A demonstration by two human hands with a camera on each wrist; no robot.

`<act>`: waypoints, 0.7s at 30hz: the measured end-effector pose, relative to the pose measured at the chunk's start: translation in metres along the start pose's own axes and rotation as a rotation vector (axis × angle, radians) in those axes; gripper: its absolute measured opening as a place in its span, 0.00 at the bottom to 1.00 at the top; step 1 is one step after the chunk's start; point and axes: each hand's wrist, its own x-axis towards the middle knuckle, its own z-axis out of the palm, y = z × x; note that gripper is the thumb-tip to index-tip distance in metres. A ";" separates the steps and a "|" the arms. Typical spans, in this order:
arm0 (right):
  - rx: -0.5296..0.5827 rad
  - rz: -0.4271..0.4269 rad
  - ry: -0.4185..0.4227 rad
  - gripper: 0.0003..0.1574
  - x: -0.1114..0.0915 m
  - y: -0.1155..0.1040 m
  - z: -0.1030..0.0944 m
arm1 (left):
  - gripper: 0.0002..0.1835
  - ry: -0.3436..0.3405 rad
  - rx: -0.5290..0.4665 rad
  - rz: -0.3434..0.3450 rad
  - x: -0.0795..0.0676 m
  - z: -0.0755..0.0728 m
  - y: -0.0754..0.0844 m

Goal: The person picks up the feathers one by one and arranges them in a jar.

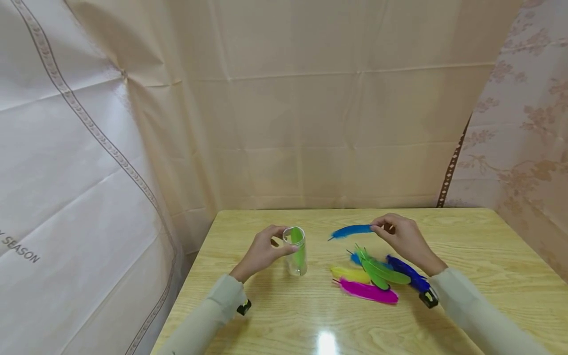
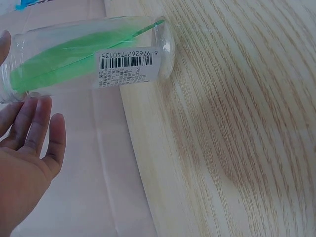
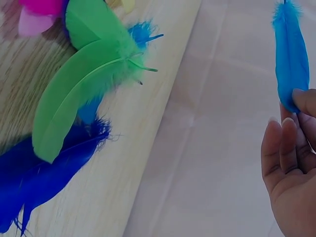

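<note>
A clear jar [image 1: 296, 261] stands upright on the table with one green feather [image 2: 69, 57] inside, its quill toward the bottom. My left hand [image 1: 266, 249] grips the jar near the rim, thumb in front and fingers behind; a barcode label [image 2: 127, 68] shows on its side. To the right, my right hand [image 1: 406, 239] pinches the tip of a light blue feather [image 1: 352, 230] between thumb and finger, its quill pointing left toward the jar. Below that hand lies a loose pile: green feathers [image 1: 379, 271], a dark blue feather [image 1: 406, 271], a yellow feather [image 1: 350, 274], and a magenta feather [image 1: 368, 291].
The wooden table [image 1: 266, 315] ends at a far edge just beyond the hands. Behind it hangs a beige cloth [image 1: 333, 123], with a pale printed cloth [image 1: 80, 197] at left and a floral one [image 1: 528, 148] at right. Another light blue feather [image 1: 355, 258] lies partly under the green ones.
</note>
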 end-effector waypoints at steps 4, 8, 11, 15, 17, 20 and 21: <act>0.005 0.008 -0.001 0.03 0.002 -0.003 0.001 | 0.30 0.000 -0.001 0.001 -0.001 0.000 0.000; 0.008 0.019 -0.011 0.04 0.005 -0.006 0.002 | 0.30 -0.003 -0.009 -0.006 0.000 0.000 0.001; 0.007 0.019 -0.010 0.04 0.006 -0.009 0.003 | 0.30 -0.001 -0.009 -0.006 0.000 0.000 0.001; 0.017 0.016 -0.009 0.04 0.009 -0.013 0.004 | 0.30 0.005 -0.006 -0.002 0.000 0.001 0.000; 0.022 0.014 -0.012 0.04 0.011 -0.015 0.005 | 0.30 0.007 -0.004 -0.004 0.000 0.001 0.000; 0.035 0.012 -0.026 0.04 0.013 -0.019 0.007 | 0.30 0.006 -0.001 -0.003 0.000 0.000 0.000; 0.038 0.010 -0.030 0.05 0.014 -0.020 0.007 | 0.30 0.005 0.001 -0.003 0.000 0.000 0.000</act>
